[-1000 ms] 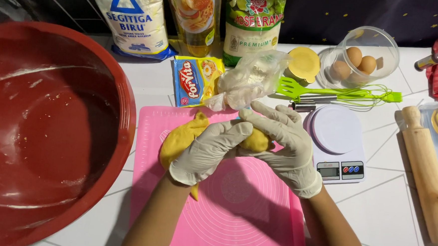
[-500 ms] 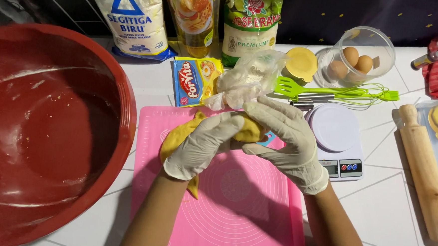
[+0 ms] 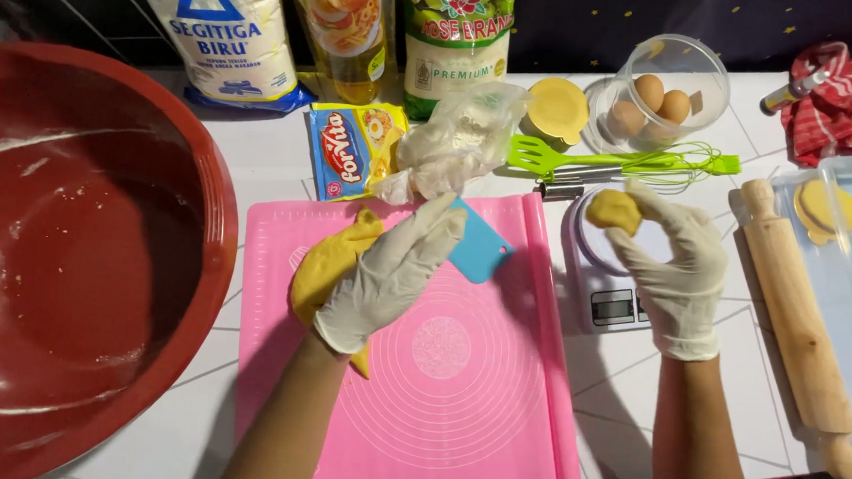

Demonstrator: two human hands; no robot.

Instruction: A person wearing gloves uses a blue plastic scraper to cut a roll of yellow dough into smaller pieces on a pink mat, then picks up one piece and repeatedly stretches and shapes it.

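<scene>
Right grip (image 3: 673, 257) pinches dough ball (image 3: 613, 209) above scale (image 3: 610, 278).

- A big white bag (image 3: 225, 30) with a blue triangle stands at the back, on the left.
- Next to it stands a clear pouch (image 3: 345, 26) full of yellow liquid, maybe oil.
- A green and white bag (image 3: 458, 39) with a red flower stands to its right.
- A small flat packet (image 3: 352, 149), yellow, blue and red, lies in front of them.
- A crumpled clear plastic bag (image 3: 458, 142) lies beside the packet.
- The white scale (image 3: 606, 283) has a small grey screen (image 3: 613, 307) at its near edge.
</scene>
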